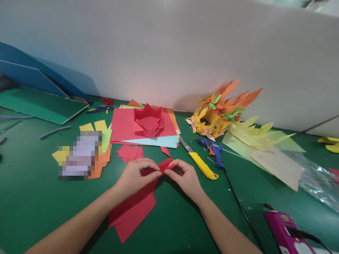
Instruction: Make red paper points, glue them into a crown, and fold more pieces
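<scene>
Both hands pinch a small folded red paper piece (166,165) just above the green table (39,204). My left hand (136,176) grips its left side with the fingers curled. On the right side my right hand (185,176) pinches the same piece between thumb and fingertips. Red paper sheets (132,213) lie on the table under my left wrist. Small red squares (130,152) sit just beyond the hands. A folded red paper crown shape (148,121) rests on a stack of coloured sheets (124,125) further back.
A yellow utility knife (201,163) and a blue glue gun (215,152) with a black cord lie right of the hands. Orange and yellow paper flowers (219,113) lean on the white wall. Yellow and orange squares (102,141) lie left; a magenta box (286,233) sits bottom right.
</scene>
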Tool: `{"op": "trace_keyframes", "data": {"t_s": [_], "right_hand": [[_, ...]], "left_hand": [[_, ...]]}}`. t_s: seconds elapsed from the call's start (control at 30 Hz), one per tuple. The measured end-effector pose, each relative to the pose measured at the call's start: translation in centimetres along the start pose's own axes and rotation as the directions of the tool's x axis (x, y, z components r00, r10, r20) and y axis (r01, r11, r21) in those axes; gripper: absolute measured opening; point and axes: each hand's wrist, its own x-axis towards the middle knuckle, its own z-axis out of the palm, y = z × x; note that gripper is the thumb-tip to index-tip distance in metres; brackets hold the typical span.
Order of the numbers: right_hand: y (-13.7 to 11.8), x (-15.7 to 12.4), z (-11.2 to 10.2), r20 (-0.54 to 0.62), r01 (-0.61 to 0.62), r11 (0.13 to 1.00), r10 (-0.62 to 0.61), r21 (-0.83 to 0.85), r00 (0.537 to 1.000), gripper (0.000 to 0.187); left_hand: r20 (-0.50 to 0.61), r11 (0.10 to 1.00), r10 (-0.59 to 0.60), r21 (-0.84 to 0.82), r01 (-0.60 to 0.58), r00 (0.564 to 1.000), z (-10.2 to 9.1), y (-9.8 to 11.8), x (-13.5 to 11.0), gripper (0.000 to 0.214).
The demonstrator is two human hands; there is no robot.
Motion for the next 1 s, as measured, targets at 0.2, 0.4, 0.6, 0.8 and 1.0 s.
{"op": "trace_keyframes", "data": {"t_s": [0.2,0.4,0.6,0.8,1.0], "right_hand": [[0.1,0.1,0.4,-0.051,-0.081,0.982,0.09,0.169,0.995,0.037],[0.1,0.2,0.3,0.028,-0.14,0.964,0.137,0.225,0.99,0.052],[-0.1,0.1,0.3,0.086,-0.147,0.981,0.137,0.126,0.987,0.035],[-0.1,0.2,0.2,-0.036,-0.163,0.97,0.172,0.178,0.984,0.038],[0.1,0.3,0.2,-0.091,-0.145,0.965,0.168,0.217,0.982,0.036]], "left_hand": [[-0.005,0.987,-0.114,-0.118,0.113,0.993,0.8,0.0,-0.2,0.017],[-0.019,0.932,-0.174,-0.327,0.158,0.985,1.5,-0.3,0.0,0.031],[-0.01,0.968,-0.135,-0.217,0.13,0.991,0.7,-0.2,0.0,0.025],[0.023,0.903,0.082,0.42,-0.084,0.996,-0.9,-0.3,0.0,0.029],[0.196,0.888,0.071,0.434,-0.152,0.978,0.1,0.0,-0.4,0.031]]}}
